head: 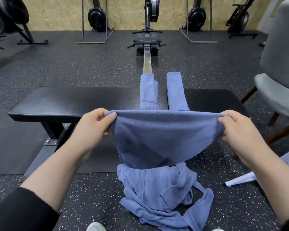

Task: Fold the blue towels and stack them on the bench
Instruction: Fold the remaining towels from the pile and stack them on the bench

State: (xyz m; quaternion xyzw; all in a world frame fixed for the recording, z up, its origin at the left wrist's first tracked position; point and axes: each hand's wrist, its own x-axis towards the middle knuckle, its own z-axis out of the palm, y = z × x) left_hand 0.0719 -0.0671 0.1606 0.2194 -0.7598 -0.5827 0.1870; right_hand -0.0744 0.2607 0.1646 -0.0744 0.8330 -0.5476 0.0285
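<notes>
Two folded towels, one (pixel 148 90) left of the other (pixel 177 91), are laid across the bench (pixel 57 104) toward its right end, overhanging its far edge. A held towel (pixel 163 139) is spread before its near edge, above a towel heap (pixel 160 194) on the floor (pixel 90 70)

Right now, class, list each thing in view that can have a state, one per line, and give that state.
Held towel: stretched between both hands, hanging doubled over.
Left hand: grips the towel's left corner.
Right hand: grips the towel's right corner.
Left bench towel: folded long, lying across the bench.
Right bench towel: folded long, beside it, apart.
Floor towels: crumpled, unfolded.
Bench: flat, bearing two towels.
</notes>
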